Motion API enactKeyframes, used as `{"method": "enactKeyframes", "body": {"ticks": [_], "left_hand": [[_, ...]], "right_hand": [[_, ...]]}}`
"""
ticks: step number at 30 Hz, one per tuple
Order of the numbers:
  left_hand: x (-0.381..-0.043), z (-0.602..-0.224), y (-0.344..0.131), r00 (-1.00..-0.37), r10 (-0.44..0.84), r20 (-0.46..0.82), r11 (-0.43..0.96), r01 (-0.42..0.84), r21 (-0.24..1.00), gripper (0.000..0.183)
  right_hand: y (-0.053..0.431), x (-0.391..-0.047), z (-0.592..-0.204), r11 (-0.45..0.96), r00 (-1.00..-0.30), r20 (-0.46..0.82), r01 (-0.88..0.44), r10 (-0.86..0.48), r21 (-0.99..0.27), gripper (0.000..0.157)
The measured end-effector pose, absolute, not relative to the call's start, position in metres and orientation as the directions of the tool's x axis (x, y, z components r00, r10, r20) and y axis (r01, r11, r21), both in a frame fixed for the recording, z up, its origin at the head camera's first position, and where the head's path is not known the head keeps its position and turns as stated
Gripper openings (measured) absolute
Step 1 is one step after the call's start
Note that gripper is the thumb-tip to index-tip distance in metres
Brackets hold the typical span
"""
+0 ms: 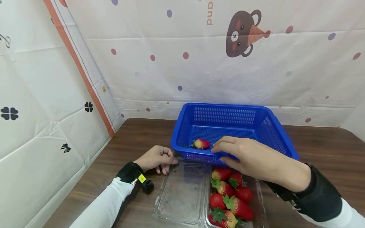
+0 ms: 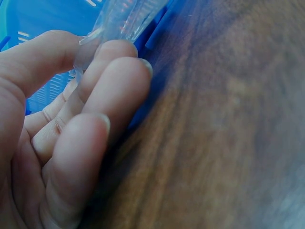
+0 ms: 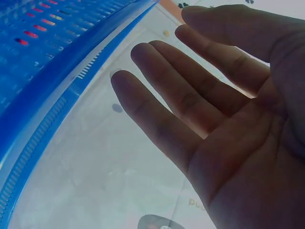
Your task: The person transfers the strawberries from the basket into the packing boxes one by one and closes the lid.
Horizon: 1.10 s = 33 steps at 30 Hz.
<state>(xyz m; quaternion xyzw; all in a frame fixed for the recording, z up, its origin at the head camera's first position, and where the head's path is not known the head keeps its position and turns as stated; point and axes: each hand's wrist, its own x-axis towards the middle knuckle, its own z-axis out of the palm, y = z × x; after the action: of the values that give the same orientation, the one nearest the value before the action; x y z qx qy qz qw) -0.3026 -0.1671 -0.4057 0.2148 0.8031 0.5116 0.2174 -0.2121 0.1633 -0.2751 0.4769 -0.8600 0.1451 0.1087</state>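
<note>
At the far corner of a clear plastic clamshell lid (image 1: 183, 198), my left hand (image 1: 158, 160) pinches the edge between thumb and fingers. The left wrist view shows that clear plastic edge (image 2: 121, 24) between them. My right hand (image 1: 251, 155) hovers over the near rim of a blue plastic basket (image 1: 228, 106), fingers loosely extended and holding nothing. One strawberry (image 1: 202, 144), red with a pale top, lies in the basket near its front left. Several strawberries (image 1: 240, 209) fill the clamshell's base (image 1: 260, 205), below my right hand.
A dark wood table (image 1: 137, 136) carries the basket and the clamshell, with the basket directly behind it. A white printed sheet (image 1: 211, 72) hangs behind the table, and another (image 1: 37, 126) along the left side.
</note>
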Motion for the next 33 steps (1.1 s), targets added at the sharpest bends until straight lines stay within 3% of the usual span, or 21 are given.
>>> {"method": "enactKeyframes", "body": {"ticks": [7,21,33], "left_hand": [[-0.302,-0.406,-0.166,-0.815,0.566,-0.126,0.386,0.126,0.914,0.030],[-0.304,-0.408,-0.168,-0.809,0.576,-0.122,0.372,0.126,0.919,0.032],[-0.301,-0.406,-0.167,-0.816,0.565,-0.122,0.392,0.136,0.910,0.030]], "right_hand": [[0.161,-0.222,-0.275,0.551,-0.561,0.284,-0.825,-0.777,-0.123,0.030],[0.150,-0.239,-0.276,0.561,-0.551,0.238,-0.827,-0.800,-0.028,0.025],[0.137,-0.255,-0.279,0.583,-0.588,0.218,-0.807,-0.779,-0.092,0.027]]}}
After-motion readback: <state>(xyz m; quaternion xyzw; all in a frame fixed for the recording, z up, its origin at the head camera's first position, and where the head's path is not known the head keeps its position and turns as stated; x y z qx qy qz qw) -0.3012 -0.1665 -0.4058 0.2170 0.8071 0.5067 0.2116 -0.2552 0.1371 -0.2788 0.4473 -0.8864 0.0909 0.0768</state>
